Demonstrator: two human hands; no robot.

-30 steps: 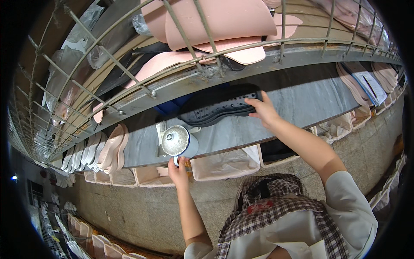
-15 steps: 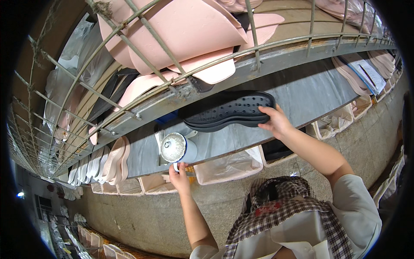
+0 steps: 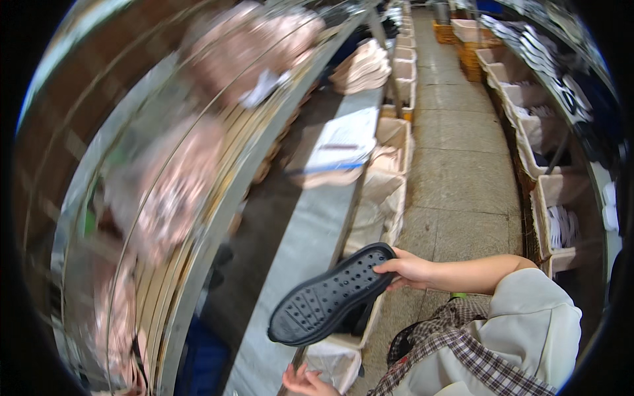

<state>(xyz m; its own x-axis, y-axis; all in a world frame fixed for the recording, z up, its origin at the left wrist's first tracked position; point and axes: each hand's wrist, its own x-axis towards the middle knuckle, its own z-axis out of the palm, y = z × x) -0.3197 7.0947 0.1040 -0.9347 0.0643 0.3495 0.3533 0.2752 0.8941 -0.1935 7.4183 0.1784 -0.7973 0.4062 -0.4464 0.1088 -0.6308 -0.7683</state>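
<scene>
A black shoe sole with rows of small round holes is tilted above the grey bench. My right hand grips it by one end, thumb on the holed face and fingers underneath. Below the sole's other end, by the bench's edge, my left hand shows with its fingers loosely apart and nothing in them. Its wrist is partly cut off by the lower edge of the picture.
The narrow grey bench carries a clipboard with papers and stacked pale pink soles. Lined bins stand beneath it. A wire-fronted shelf of bagged pink pieces rises at left. More bins line the aisle's far side.
My view has swung right along the bench. The left hand has let go of the lidded mug's handle, and the mug is out of view. My right hand still holds the sole, now tilted differently.
</scene>
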